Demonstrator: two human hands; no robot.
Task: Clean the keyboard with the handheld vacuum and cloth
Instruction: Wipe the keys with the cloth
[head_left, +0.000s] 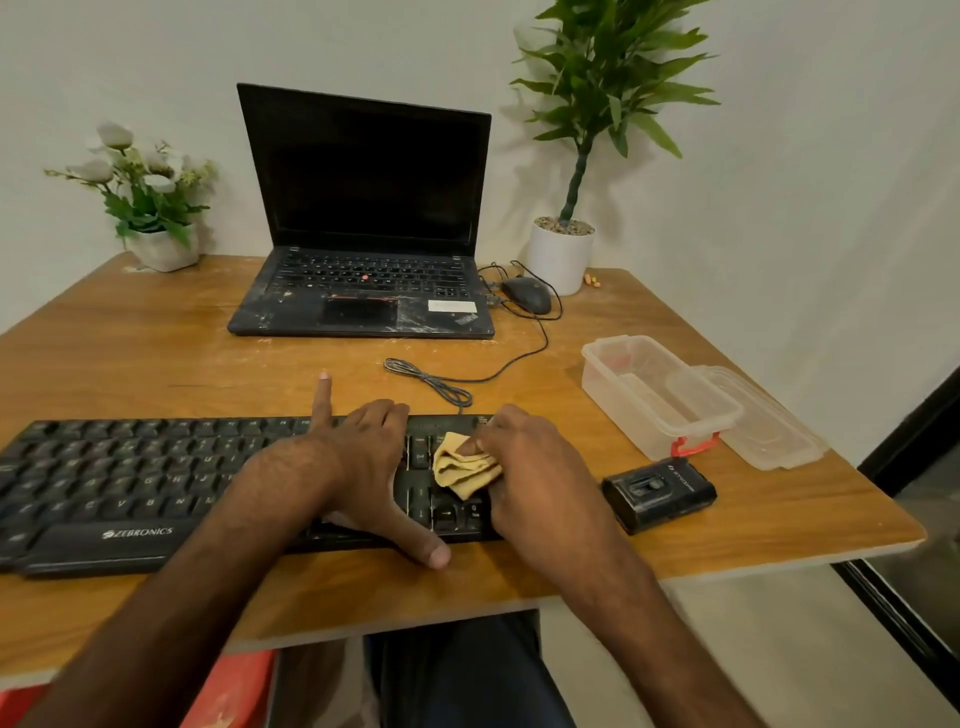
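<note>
On the table (156, 353) I count one keyboard (130, 483), one cloth (462, 465), one vacuum (660, 493), one laptop (363, 208), one mouse (527, 295), two plants (145, 182) (608, 78), and one box (654, 395) with its lid (769, 431) beside it.

The keyboard lies along the table's near edge, long axis left to right, space bar towards the person, its left end cut off from view. The vacuum lies flat just beside its right end.

The left hand (363, 462) spans the keyboard. Its index finger (322, 400) sticks out straight past the far edge, the other fingers curl over that edge, and the thumb (426, 545) reaches the near edge. The right hand (535, 467) has its fingers closed on the bunched cloth, pressing it onto the keys at the right end.
</note>
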